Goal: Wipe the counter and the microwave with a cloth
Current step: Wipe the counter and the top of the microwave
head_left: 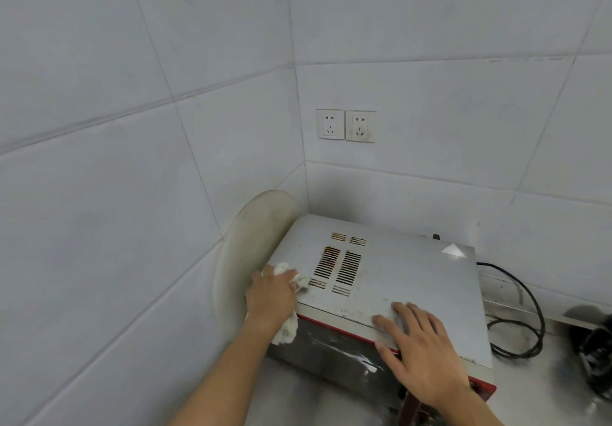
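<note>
On the left a tiled wall (132,127) meets a second wall in a corner. A round pale disc (255,243) stands on its edge against the left wall, just beside the left side of the microwave (404,276). What the disc is cannot be told.

The left hand (270,296) is at the front left corner of the microwave top. Its fingers are curled around a white cloth (300,281), and it holds the cloth against the metal. One part of the cloth shows past the fingertips, near the vent slots (337,270), and another part hangs below the wrist over the left side of the microwave. The slots have brown rust marks, and small dark spots lie on the grey top.

The microwave stands in the corner on the counter (543,392). Its front edge has a red strip. Above it, two wall sockets (346,125) sit side by side on the back wall.

The right hand (422,352) lies flat on the front right part of the top, with fingers straight and spread, and holds nothing. The two hands are well apart.

On the right a black cable (516,319) makes a loop on the counter. A dark object (592,349) is at the right edge, too blurred to name.
</note>
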